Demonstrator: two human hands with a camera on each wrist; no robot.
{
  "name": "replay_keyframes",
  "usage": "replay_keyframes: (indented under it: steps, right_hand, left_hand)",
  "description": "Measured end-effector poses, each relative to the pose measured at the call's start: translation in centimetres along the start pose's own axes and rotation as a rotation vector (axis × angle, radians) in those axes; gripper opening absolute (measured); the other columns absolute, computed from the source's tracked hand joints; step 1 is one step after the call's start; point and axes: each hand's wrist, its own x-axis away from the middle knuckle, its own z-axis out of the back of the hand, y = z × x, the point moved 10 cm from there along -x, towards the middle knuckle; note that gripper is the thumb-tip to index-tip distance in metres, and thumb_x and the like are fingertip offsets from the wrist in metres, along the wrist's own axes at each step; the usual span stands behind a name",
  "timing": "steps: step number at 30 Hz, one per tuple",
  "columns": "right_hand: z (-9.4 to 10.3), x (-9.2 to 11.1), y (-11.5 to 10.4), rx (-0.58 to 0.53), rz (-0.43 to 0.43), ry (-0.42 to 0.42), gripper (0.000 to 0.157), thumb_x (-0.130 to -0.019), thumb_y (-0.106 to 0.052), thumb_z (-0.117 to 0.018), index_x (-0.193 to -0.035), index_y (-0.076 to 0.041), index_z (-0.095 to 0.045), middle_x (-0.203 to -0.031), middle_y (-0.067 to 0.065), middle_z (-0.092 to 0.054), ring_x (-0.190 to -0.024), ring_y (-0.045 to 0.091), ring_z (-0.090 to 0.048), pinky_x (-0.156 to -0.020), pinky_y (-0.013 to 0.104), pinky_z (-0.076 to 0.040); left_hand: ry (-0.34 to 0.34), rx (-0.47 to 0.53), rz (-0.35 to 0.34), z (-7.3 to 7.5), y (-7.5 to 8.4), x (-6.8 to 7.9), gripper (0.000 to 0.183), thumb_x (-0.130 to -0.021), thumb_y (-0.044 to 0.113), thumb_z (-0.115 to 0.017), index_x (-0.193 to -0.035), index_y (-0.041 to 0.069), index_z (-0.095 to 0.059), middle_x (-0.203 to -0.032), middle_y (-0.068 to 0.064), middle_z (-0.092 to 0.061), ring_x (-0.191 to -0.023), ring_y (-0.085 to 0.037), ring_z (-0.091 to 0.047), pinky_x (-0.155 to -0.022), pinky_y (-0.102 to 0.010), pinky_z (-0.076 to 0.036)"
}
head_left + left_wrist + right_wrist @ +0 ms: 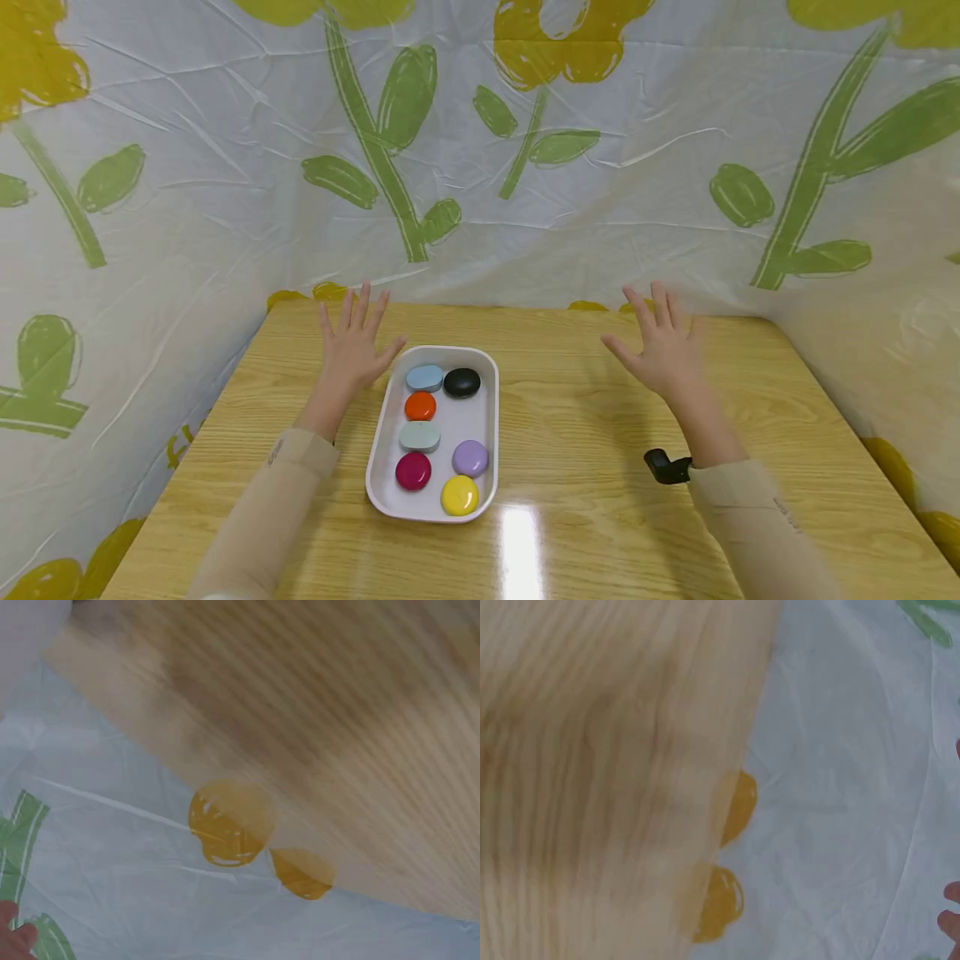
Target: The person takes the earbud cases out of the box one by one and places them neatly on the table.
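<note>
A white tray [433, 510] lies on the wooden table, left of the middle in the head view. Smooth rounded pieces sit in it: a light blue one [424, 377], a black one [462, 382], an orange one [420, 407], a pale green one [419, 437], a crimson one [413, 472], a purple one [470, 458] and a yellow one [460, 496]. My left hand [352, 352] is spread with nothing in it, its thumb near the tray's upper left corner. Off to the right, my right hand [665, 352] is held up with fingers apart, also holding nothing.
The wooden table [570, 450] reaches back to a hanging white sheet [525, 242] printed with yellow flowers and green stems, which also covers both sides. A black wrist camera mount [666, 467] sticks out by the right sleeve [757, 508].
</note>
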Motion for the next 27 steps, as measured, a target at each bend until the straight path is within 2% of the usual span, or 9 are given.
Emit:
replay_keyframes:
  steps: [3, 6, 10, 13, 17, 21, 27]
  right_hand:
    - [0.3, 0.4, -1.9, -0.047, 0.069, 0.118, 0.072, -0.087, -0.049, -0.053, -0.145, -0.021, -0.022, -0.149, 0.019, -0.015, -0.135, 0.04, -0.014, -0.101, 0.065, -0.012]
    - [0.8, 1.1, -4.2, -0.108, 0.17, 0.246, 0.066, -0.083, -0.036, -0.062, -0.138, -0.013, -0.036, -0.14, 0.021, -0.031, -0.124, 0.044, -0.032, -0.099, 0.061, -0.024]
    - [0.7, 1.9, -7.4, -0.164, 0.304, 0.338, 0.06, -0.08, -0.03, -0.064, -0.132, -0.008, -0.044, -0.13, 0.021, -0.043, -0.113, 0.042, -0.043, -0.09, 0.059, -0.034]
    - [0.1, 2.5, -9.6, -0.173, 0.375, 0.332, 0.058, -0.081, -0.031, -0.063, -0.131, -0.007, -0.044, -0.127, 0.02, -0.046, -0.113, 0.039, -0.045, -0.088, 0.058, -0.036]
    - [-1.1, 3.2, -12.3, -0.172, 0.429, 0.263, 0.058, -0.082, -0.031, -0.061, -0.132, -0.006, -0.043, -0.127, 0.019, -0.047, -0.115, 0.037, -0.045, -0.091, 0.057, -0.037]
    - [-2.5, 3.9, -14.8, -0.15, 0.474, 0.185, 0.059, -0.082, -0.031, -0.062, -0.132, -0.007, -0.043, -0.128, 0.016, -0.046, -0.115, 0.034, -0.045, -0.092, 0.053, -0.038]
    - [-5.3, 5.2, -18.0, -0.104, 0.589, 0.094, 0.057, -0.083, -0.033, -0.061, -0.132, -0.01, -0.043, -0.13, 0.013, -0.046, -0.12, 0.027, -0.042, -0.095, 0.049, -0.038]
  left_hand:
    - [0.072, 0.022, -0.029, 0.4, 0.2, 0.7, 0.075, -0.088, 0.055, -0.039, -0.147, 0.013, -0.016, -0.153, -0.013, -0.011, -0.14, -0.03, -0.001, -0.105, -0.056, 0.014]
    - [0.148, 0.035, -0.064, 0.8, 0.5, 1.6, 0.072, -0.088, 0.049, -0.042, -0.144, 0.006, -0.026, -0.151, -0.014, -0.018, -0.138, -0.032, -0.011, -0.107, -0.056, 0.008]
    - [0.188, 0.041, -0.087, 0.7, 0.5, 3.1, 0.068, -0.087, 0.044, -0.043, -0.142, 0.006, -0.03, -0.149, -0.015, -0.022, -0.136, -0.034, -0.017, -0.107, -0.058, 0.001]
    - [0.183, 0.041, -0.088, 0.4, 0.4, 4.1, 0.069, -0.086, 0.043, -0.046, -0.142, 0.008, -0.029, -0.147, -0.015, -0.025, -0.135, -0.034, -0.018, -0.107, -0.059, -0.003]
    - [0.171, 0.019, -0.092, 0.2, 0.5, 5.4, 0.07, -0.084, 0.043, -0.048, -0.142, 0.008, -0.029, -0.146, -0.017, -0.028, -0.135, -0.034, -0.018, -0.107, -0.059, -0.006]
    - [0.146, 0.02, -0.09, 0.1, 0.7, 6.5, 0.072, -0.084, 0.045, -0.048, -0.142, 0.008, -0.028, -0.146, -0.017, -0.026, -0.135, -0.036, -0.017, -0.107, -0.058, -0.003]
    - [0.086, 0.012, -0.082, -0.9, 1.3, 8.3, 0.074, -0.084, 0.046, -0.048, -0.144, 0.01, -0.024, -0.148, -0.015, -0.023, -0.136, -0.036, -0.014, -0.107, -0.058, 0.001]
